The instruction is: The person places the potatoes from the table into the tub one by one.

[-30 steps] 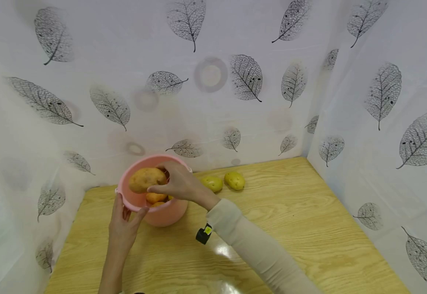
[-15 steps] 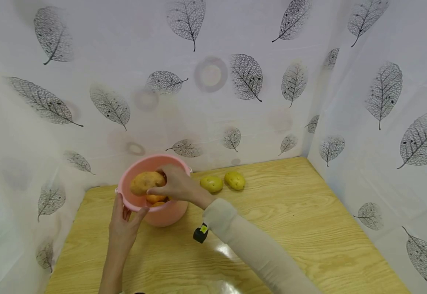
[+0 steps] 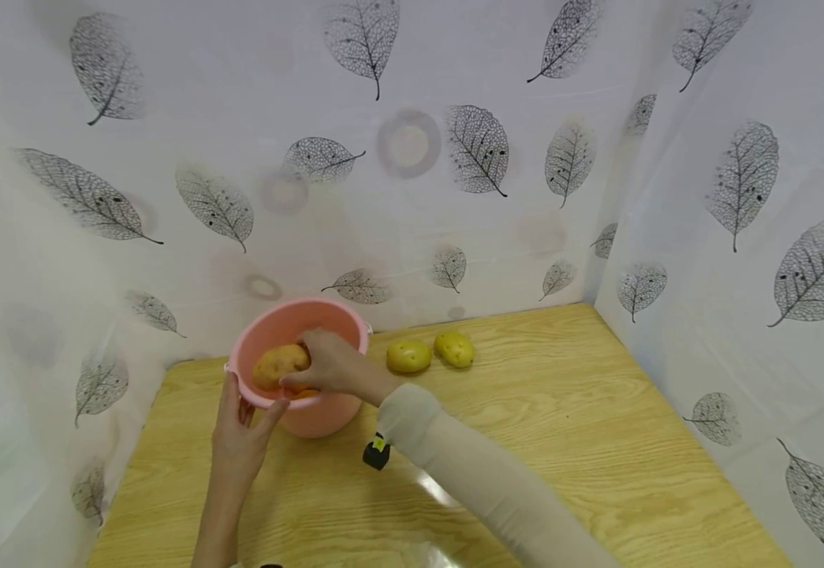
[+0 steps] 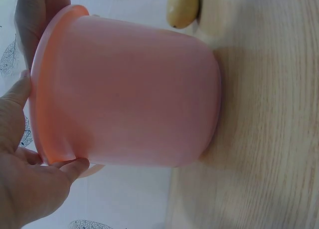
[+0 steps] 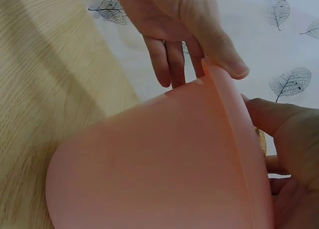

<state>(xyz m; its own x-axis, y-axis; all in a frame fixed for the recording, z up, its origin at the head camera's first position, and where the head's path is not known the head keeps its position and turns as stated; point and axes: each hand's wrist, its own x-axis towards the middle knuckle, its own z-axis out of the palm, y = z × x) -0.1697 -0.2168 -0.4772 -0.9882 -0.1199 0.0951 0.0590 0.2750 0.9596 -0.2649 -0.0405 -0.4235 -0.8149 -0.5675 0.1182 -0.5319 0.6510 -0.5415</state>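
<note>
A pink bucket (image 3: 322,420) stands on the table, its mouth facing up. My left hand (image 3: 236,446) grips the near left part of its rim, the thumb on the rim and the fingers by the handle's mount, as the left wrist view shows. Inside the mouth, my right hand (image 3: 333,368) holds a large yellow-brown potato (image 3: 278,366) with thumb and fingers. Beneath it, an orange-brown piece of another potato (image 3: 305,393) shows near the front rim; the bucket's bottom is hidden. In the right wrist view the bucket wall covers most of the held potato.
Two yellow-green potatoes (image 3: 408,356) lie on the wood-grain table (image 3: 561,426) just right of the bucket. A white sheet with printed leaves (image 3: 412,213) hangs behind and along both sides. A small black device (image 3: 376,452) sits at the right wrist.
My right hand has lowered the potato deeper into the bucket, covering more of the potatoes beneath. The left hand keeps its hold on the rim.
</note>
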